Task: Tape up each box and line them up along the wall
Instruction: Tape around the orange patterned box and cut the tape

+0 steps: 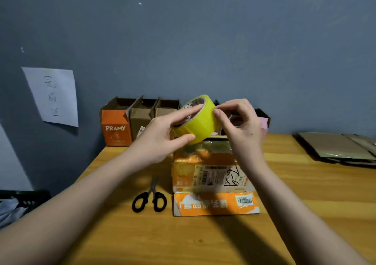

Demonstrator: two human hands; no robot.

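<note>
A yellow tape roll hangs in the air above an orange box with a shipping label that sits mid-table. My left hand grips the roll from the left, thumb under it and fingers over its core. My right hand pinches at the roll's right edge with thumb and fingertips. Several open boxes stand along the wall: an orange PRAMY box, two brown ones, and a pink one partly hidden behind my right hand.
Black-handled scissors lie on the wooden table left of the orange box. Flattened cardboard is stacked at the far right. A paper sign hangs on the grey wall. A dark crate sits off the table's left.
</note>
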